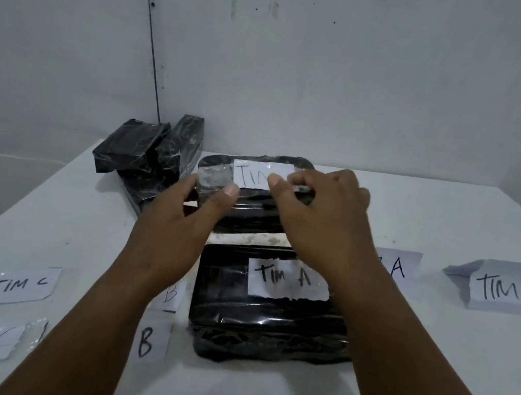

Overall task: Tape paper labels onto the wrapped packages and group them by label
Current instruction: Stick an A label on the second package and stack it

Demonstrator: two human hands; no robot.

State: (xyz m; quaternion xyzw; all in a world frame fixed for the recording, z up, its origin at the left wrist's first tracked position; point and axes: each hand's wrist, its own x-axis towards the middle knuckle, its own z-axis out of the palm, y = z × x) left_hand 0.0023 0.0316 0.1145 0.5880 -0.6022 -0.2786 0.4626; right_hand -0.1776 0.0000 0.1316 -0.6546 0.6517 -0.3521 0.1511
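- While both arms reach forward over the white table (pixel 431 366), the left hand (pixel 186 215) pinches a strip of clear tape (pixel 213 178) between thumb and fingers at the far package (pixel 250 209)
- Right hand (pixel 316 207), fingers curled, presses its paper label (pixel 256 172)
- Near package (pixel 265 320) reads "TIM A"

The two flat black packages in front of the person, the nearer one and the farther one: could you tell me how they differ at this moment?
The nearer package lies untouched; the farther package is being worked on by the left hand and right hand.

The nearer package's label reads TIM A in full; the farther package's label shows only TIM, its end hidden by the right hand.

The left hand holds a strip of clear tape at the farther label's left end.

Both are wrapped in glossy black plastic.
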